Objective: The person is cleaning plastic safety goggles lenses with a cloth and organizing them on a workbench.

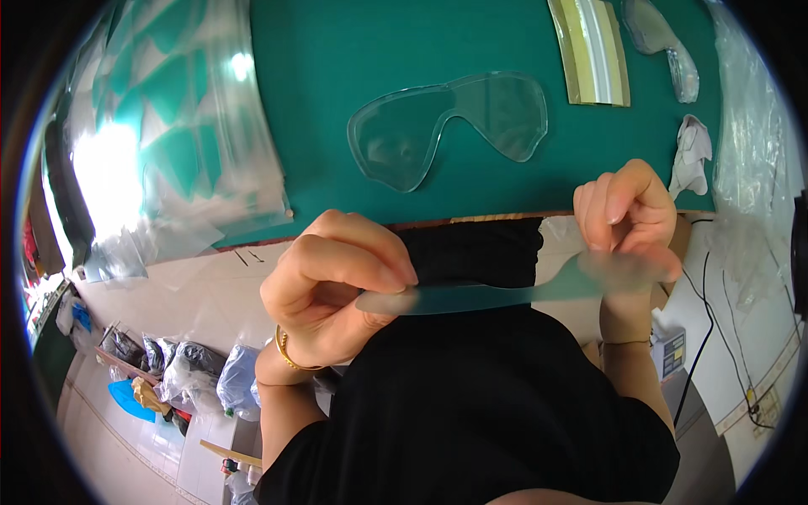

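We pinch a clear lens strip (480, 296) taut at both ends, left hand (332, 282) and right hand (627, 215) each in tight grip, steadying it above the green tabletop (353, 50); goggle lens (450, 126) lies beyond.

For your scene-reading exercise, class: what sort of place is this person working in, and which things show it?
Probably a small workshop assembling goggle lenses. A clear goggle lens lies on the green work mat, clear plastic sheets are piled at the left, and both hands hold a clear lens piece.
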Demonstrator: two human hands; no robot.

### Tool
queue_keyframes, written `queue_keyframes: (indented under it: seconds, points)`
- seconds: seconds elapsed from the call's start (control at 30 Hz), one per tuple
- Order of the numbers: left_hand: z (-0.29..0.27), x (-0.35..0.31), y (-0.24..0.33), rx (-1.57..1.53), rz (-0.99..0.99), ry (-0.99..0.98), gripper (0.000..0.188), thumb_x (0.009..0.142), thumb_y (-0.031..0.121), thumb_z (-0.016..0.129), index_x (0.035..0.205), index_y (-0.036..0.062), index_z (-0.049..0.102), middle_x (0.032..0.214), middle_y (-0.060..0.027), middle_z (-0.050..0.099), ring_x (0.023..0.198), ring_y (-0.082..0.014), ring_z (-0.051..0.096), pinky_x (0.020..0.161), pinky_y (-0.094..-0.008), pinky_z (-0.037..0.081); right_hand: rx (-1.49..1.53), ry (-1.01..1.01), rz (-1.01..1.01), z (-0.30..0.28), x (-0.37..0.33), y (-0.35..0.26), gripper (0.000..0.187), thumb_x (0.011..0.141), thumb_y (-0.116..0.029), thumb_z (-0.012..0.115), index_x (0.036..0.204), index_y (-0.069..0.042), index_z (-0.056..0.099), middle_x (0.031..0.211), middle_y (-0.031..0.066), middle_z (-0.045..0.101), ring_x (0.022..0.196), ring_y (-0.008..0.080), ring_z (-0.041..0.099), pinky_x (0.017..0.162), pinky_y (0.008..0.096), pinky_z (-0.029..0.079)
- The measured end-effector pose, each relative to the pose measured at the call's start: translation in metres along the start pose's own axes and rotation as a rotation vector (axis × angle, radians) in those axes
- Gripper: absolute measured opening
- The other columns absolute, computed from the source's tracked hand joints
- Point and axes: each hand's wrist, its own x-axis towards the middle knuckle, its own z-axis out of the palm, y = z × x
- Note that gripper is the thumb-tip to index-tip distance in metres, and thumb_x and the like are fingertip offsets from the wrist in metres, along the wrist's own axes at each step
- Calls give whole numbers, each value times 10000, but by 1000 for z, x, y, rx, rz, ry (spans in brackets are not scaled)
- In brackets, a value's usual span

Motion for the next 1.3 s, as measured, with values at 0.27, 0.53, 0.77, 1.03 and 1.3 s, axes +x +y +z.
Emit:
queue_keyframes:
  seconds: [0.27, 0.53, 0.77, 1.03, 1.3]
  points:
    - [-7, 14, -1, 177, -42, 52, 137, 880, 22, 722, 971, -16, 627, 963, -161, 636, 776, -170, 612, 663, -264, 508, -223, 224, 74, 6, 16, -8, 61, 888, 26, 630, 869, 32, 573, 669, 72, 602, 513, 79, 549, 453, 194, 414]
    - [2, 29, -6, 605, -182, 309, 162, 885, -89, 672, 1046, -71, 667, 912, -99, 664, 680, -80, 599, 562, -190, 484, -587, 366, 212, 14, 44, -2, 185, 923, -154, 709, 852, 15, 679, 620, -5, 589, 499, 28, 511, 434, 173, 370]
    - [11, 34, -12, 671, -271, 452, 343, 898, -58, 678, 1231, -36, 599, 815, -34, 646, 672, -34, 566, 545, -150, 452, -646, 370, 266, 15, 49, 0, 206, 930, -178, 709, 849, 10, 679, 584, -22, 575, 474, 18, 484, 425, 176, 333]
    - [12, 36, -14, 723, -268, 463, 363, 894, -45, 691, 1241, -39, 585, 801, -30, 643, 657, -27, 557, 541, -134, 434, -694, 368, 275, 17, 49, 3, 209, 938, -191, 699, 852, -4, 668, 550, -27, 523, 459, 15, 435, 430, 176, 293]
    - [11, 37, -15, 700, -273, 500, 372, 894, -50, 686, 1247, -64, 569, 803, -42, 648, 645, -29, 555, 532, -125, 433, -700, 377, 280, 18, 51, 4, 206, 930, -194, 708, 855, -7, 670, 553, -30, 527, 464, 13, 438, 433, 175, 290]
